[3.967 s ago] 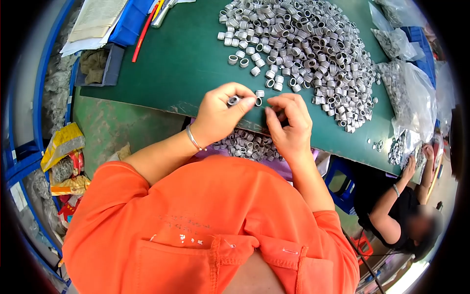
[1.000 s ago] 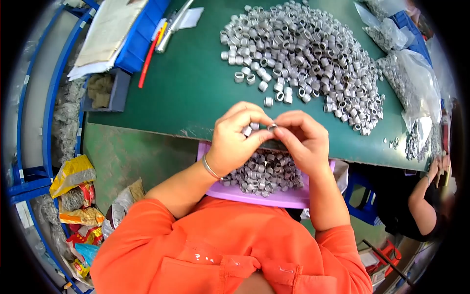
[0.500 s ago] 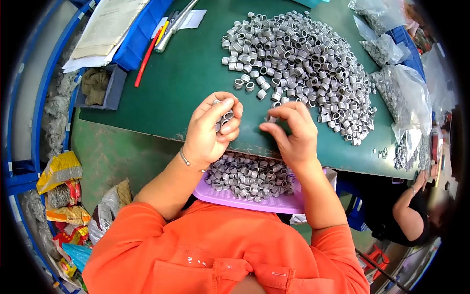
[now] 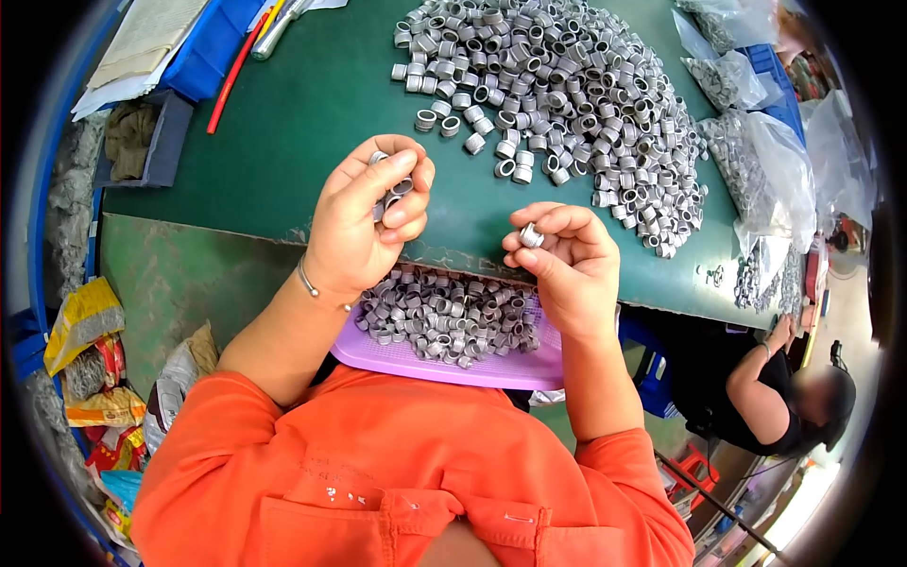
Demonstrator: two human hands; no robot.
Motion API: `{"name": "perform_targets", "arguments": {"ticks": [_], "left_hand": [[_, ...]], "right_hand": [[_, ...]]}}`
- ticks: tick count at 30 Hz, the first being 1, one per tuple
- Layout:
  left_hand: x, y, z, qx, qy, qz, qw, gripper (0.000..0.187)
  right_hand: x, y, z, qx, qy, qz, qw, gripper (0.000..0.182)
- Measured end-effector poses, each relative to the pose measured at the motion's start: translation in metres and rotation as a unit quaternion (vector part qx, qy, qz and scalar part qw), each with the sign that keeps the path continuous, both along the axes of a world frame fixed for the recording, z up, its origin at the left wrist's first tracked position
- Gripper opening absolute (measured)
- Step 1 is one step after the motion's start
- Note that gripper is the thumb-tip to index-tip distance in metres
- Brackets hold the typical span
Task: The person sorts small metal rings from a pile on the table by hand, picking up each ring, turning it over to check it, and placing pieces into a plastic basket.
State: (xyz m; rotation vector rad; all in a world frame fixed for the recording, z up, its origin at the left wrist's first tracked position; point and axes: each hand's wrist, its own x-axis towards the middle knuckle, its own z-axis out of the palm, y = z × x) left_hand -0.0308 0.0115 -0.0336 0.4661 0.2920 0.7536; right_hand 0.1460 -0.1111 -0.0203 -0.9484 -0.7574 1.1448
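My left hand (image 4: 364, 213) is closed around several small grey metal rings (image 4: 397, 192), partly hidden by the fingers. Between the thumb and fingers of my right hand (image 4: 572, 260) is a single short grey ring with a ridged outside (image 4: 532, 235). Both hands are above the near edge of the green table (image 4: 283, 161). Beyond them spreads a large pile of similar metal rings (image 4: 567, 85). Below my hands, against my body, a purple plastic basket (image 4: 425, 369) holds many more such rings (image 4: 453, 317).
Clear plastic bags of metal parts (image 4: 761, 170) line the table's right side. At the left stand a blue tray (image 4: 213, 57) with papers, a grey bin (image 4: 156, 142) with cloth and a red stick (image 4: 236, 80). A person in black (image 4: 746, 387) sits at the right.
My right hand has drawn back from the pile toward the table edge and turned, showing the ring it pinches. The left hand still holds its rings. The view has shifted.
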Motion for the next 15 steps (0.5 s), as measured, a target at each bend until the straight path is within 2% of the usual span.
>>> {"name": "perform_targets", "arguments": {"ticks": [4, 6, 8, 9, 10, 11, 13, 14, 15], "left_hand": [[0.001, 0.000, 0.003, -0.006, 0.007, 0.001, 1.000, 0.009], [0.000, 0.000, 0.002, -0.010, 0.006, 0.001, 1.000, 0.009], [0.000, 0.000, 0.003, -0.015, 0.005, 0.002, 1.000, 0.008], [0.000, -0.001, 0.003, -0.016, 0.006, 0.001, 1.000, 0.008], [0.001, -0.001, 0.004, -0.017, 0.007, -0.001, 1.000, 0.008], [0.001, -0.001, 0.003, -0.017, 0.006, 0.000, 1.000, 0.008], [0.001, -0.001, 0.003, -0.006, 0.008, 0.002, 1.000, 0.008], [0.001, -0.001, 0.002, -0.005, 0.007, 0.003, 1.000, 0.008], [0.001, -0.002, 0.002, -0.010, 0.009, 0.004, 1.000, 0.008]], "right_hand": [[0.001, -0.011, 0.000, -0.011, 0.048, 0.002, 0.999, 0.026], [0.004, -0.018, -0.003, 0.032, -0.074, 0.037, 0.996, 0.020], [0.016, -0.019, 0.009, 0.028, -0.146, 0.151, 0.977, 0.018], [0.017, -0.016, 0.014, 0.029, -0.229, 0.145, 0.962, 0.017], [0.018, -0.012, 0.016, 0.029, -0.311, 0.138, 0.940, 0.017], [0.019, -0.003, 0.014, 0.050, -0.426, 0.069, 0.901, 0.016], [0.012, 0.021, 0.009, 0.062, -0.606, -0.085, 0.788, 0.017], [0.010, 0.031, 0.003, 0.043, -0.652, -0.131, 0.745, 0.021], [0.009, 0.037, -0.002, 0.048, -0.665, -0.142, 0.731, 0.021]]}}
